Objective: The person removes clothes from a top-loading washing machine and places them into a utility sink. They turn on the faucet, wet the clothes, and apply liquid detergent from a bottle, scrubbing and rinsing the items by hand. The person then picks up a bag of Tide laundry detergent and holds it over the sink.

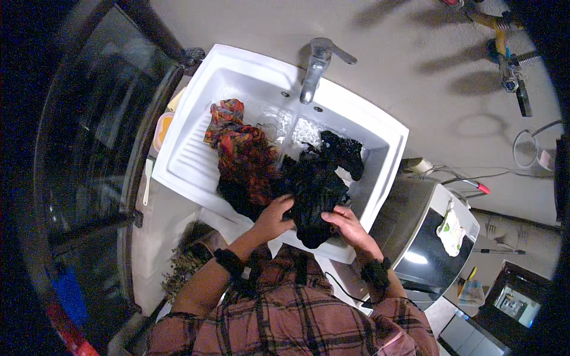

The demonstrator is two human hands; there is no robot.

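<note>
A white laundry sink (369,104) with a ribbed washboard side lies before me. Wet black cloth (318,187) fills its near right part and hangs over the front rim between my hands. My left hand (277,218) grips the cloth's left edge, fingers partly hidden in it. On the cloth's right side, my right hand (349,224) pinches the fabric between thumb and fingers. An orange and red patterned cloth (242,155) rests over the washboard and adjoins the black cloth. Beneath the chrome faucet (314,73), water is visible in the basin.
A dark-framed window (160,93) stands at the left, with a soap dish (162,131) and a white-handled brush (148,182) on the ledge. Right of the sink is a washing machine (434,249) with a cloth on its lid. Tools (510,75) hang on the wall.
</note>
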